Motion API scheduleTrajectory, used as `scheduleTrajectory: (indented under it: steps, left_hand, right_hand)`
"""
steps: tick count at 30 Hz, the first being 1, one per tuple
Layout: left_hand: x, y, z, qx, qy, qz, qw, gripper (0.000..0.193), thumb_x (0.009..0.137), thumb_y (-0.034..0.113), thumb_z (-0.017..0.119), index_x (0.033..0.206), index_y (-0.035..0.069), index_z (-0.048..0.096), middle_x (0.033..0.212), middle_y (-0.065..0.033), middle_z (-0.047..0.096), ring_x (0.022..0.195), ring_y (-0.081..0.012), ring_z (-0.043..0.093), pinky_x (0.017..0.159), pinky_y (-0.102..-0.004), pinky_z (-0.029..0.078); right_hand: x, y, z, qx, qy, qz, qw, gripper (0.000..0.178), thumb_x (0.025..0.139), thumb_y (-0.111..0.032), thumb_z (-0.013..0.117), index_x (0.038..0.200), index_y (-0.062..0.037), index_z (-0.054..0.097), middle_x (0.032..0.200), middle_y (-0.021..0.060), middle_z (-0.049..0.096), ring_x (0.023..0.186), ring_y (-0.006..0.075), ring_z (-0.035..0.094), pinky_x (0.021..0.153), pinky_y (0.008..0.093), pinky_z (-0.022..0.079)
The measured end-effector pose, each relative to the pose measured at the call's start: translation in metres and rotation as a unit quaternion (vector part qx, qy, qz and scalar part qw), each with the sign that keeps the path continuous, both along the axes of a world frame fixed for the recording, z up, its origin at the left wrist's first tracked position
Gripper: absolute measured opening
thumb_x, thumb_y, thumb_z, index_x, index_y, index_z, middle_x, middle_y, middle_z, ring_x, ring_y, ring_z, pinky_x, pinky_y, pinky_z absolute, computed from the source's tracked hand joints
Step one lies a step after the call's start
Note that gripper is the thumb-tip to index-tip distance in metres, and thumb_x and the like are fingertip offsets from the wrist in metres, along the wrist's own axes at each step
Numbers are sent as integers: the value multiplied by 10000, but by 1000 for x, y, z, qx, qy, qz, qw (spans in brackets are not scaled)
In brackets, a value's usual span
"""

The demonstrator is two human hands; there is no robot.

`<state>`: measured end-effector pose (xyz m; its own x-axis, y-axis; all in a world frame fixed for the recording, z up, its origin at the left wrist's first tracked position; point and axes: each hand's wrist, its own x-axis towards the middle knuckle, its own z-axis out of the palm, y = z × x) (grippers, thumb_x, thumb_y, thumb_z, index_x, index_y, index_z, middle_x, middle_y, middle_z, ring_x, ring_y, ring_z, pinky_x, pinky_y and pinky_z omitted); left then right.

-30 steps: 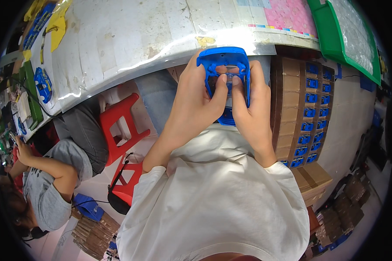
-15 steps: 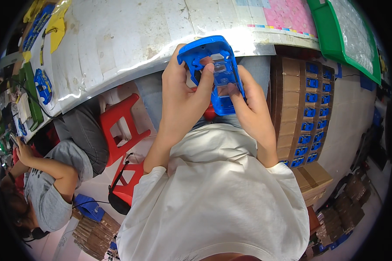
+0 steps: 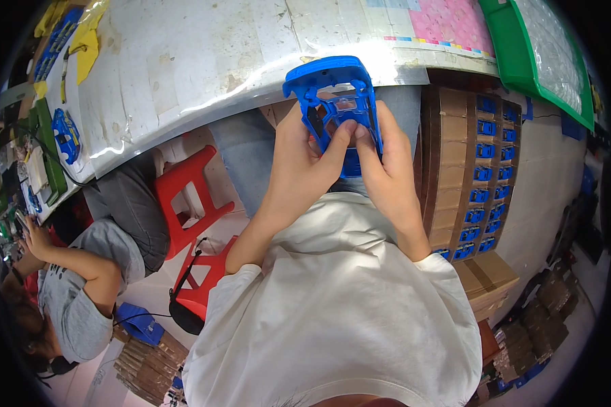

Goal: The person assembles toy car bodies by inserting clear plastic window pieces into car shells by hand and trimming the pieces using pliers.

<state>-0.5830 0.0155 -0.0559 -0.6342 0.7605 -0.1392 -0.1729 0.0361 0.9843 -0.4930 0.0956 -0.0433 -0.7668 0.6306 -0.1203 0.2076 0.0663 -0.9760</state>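
Between my hands, over my lap at the table's edge, is a blue plastic housing [image 3: 329, 70] with cut-out openings and a clear piece [image 3: 346, 105] set in it. Its wide end points away from me. My left hand [image 3: 304, 157] wraps the left side, the thumb pressing on the inner face. On the right side, my right hand [image 3: 389, 156] grips the edge, its thumb beside the left thumb near the housing's middle. Most fingers of both hands are hidden behind the housing.
A white worktable [image 3: 183, 61] spans the front. To the right stand a divided cardboard box [image 3: 453, 169] of blue parts and a green bin [image 3: 523, 68] with clear pieces. Red stools [image 3: 190, 203] and a seated co-worker [image 3: 81, 292] are at left.
The housing has tipped and shifted slightly right. My left hand has moved right and down along it, and both thumbs have come together near its middle.
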Motion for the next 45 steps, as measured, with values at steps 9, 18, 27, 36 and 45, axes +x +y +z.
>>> scheduleTrajectory:
  steps: [9,18,27,36,45]
  left_hand:
    - [-7,5,5,-28,168,46,984,169,829,66,535,971,-9,483,857,-122,501,731,-179,501,583,-262,403]
    - [-110,-2,44,-176,327,7,929,192,777,35,559,948,-30,501,758,-129,578,658,-184,547,610,-296,432]
    - [-183,-1,44,-186,432,-3,882,306,793,224,579,948,-37,541,869,-163,571,773,-260,563,700,-329,447]
    - [-451,-132,20,-636,536,311,459,262,744,176,534,930,3,595,1092,-185,520,1014,-363,468,792,-469,384]
    - [-526,-213,25,-493,539,263,630,253,793,196,509,945,-4,532,839,-238,592,833,-400,577,726,-444,464]
  right_hand:
    - [-14,-1,7,-68,68,-52,994,91,847,-12,440,928,22,463,737,124,567,654,134,547,600,265,438]
    - [-41,48,30,-41,64,140,987,410,831,-169,574,1172,3,423,888,59,539,644,85,516,566,203,423]
    - [-106,38,5,-32,-2,97,995,587,856,-66,485,1324,31,145,647,50,563,558,68,507,493,200,388]
    - [-113,32,-2,-71,63,69,993,633,845,-36,486,1346,16,102,735,81,607,515,59,497,463,163,389]
    - [-101,38,2,-156,108,65,980,532,849,-37,477,1311,0,216,784,75,585,542,57,496,457,157,378]
